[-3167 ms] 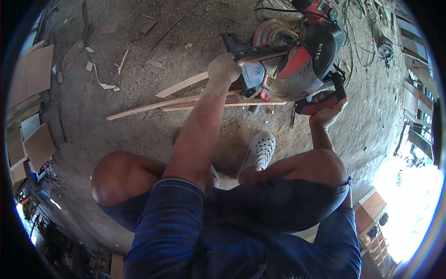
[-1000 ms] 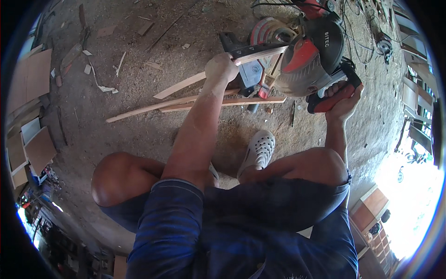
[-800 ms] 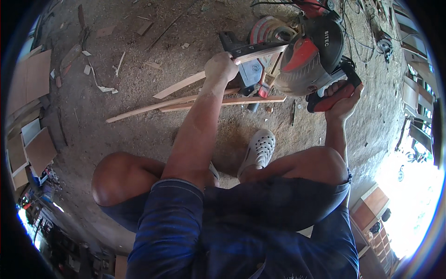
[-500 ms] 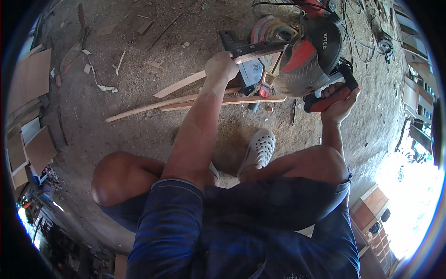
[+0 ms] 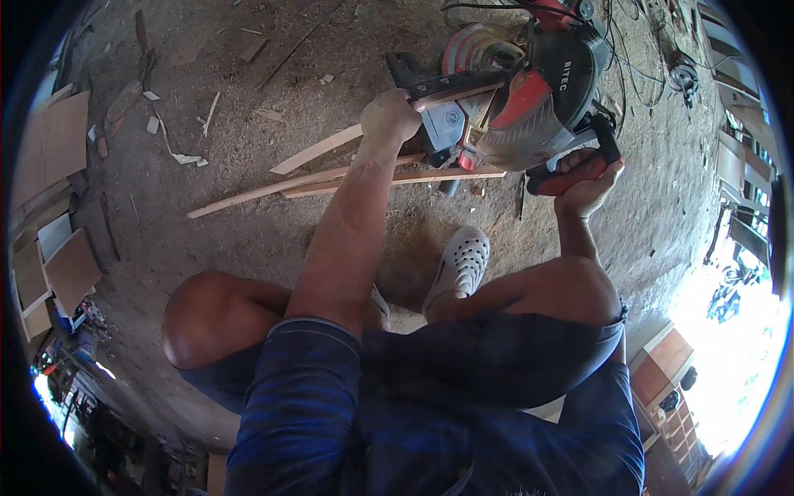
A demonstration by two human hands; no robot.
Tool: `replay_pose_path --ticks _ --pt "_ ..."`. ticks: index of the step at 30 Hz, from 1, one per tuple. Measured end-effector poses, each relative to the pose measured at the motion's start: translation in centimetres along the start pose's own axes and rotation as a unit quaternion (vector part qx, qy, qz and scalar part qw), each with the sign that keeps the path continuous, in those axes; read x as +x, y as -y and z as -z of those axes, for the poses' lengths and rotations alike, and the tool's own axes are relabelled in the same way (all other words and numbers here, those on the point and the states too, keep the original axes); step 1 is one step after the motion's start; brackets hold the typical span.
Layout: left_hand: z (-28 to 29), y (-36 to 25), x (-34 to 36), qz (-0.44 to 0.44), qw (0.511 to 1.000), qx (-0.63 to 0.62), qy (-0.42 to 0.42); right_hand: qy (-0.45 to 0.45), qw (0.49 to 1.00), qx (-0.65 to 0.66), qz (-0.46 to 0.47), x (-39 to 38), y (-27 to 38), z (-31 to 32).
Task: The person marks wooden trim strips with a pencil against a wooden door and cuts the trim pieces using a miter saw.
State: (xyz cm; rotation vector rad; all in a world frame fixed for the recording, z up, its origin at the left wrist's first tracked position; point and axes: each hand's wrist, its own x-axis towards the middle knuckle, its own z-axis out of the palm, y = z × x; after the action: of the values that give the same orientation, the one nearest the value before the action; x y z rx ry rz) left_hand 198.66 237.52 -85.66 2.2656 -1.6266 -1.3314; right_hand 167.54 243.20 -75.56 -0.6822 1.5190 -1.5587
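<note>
A miter saw (image 5: 542, 99) with a black and red guard stands on the floor ahead of me. My right hand (image 5: 585, 186) is wrapped round its red and black handle (image 5: 571, 176). At the saw's fence (image 5: 457, 83), my left hand (image 5: 390, 116) is closed on a wooden strip (image 5: 318, 151), which sticks out to the left and runs along the fence toward the blade guard. The fingertips of my left hand are partly hidden. Two more wooden strips, one curved (image 5: 265, 193) and one straighter (image 5: 463, 174), lie on the floor in front of the saw.
Wood scraps (image 5: 188, 157) and sawdust litter the concrete floor at left. Boards (image 5: 66, 136) lean along the left edge. Black cables (image 5: 641, 91) and another power tool (image 5: 684, 76) lie at the far right. My shoe (image 5: 465, 260) is close below the strips.
My right hand and the saw's handle have shifted left and slightly up, and the saw head has turned a little with them. My left hand stays at the fence with the strip.
</note>
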Motion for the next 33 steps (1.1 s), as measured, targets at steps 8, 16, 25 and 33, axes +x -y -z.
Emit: replay_pose_path --ticks 8,16,25,33 --pt "-0.7 -2.9 -0.3 -0.035 0.999 0.012 -0.02 0.019 0.997 -0.03 0.072 0.1 -0.4 2.4" --pt "-0.1 1.4 -0.1 -0.019 0.999 0.018 -0.029 0.019 1.0 -0.009 -0.006 0.1 0.1 -0.2" --pt "-2.5 0.1 1.0 -0.067 0.997 0.029 -0.03 0.023 0.989 -0.148 0.008 8.1 12.1 -1.9" --pt "3.3 3.3 -0.5 0.016 0.975 -0.109 0.192 0.063 0.976 -0.205 0.033 14.1 17.0 -3.6"
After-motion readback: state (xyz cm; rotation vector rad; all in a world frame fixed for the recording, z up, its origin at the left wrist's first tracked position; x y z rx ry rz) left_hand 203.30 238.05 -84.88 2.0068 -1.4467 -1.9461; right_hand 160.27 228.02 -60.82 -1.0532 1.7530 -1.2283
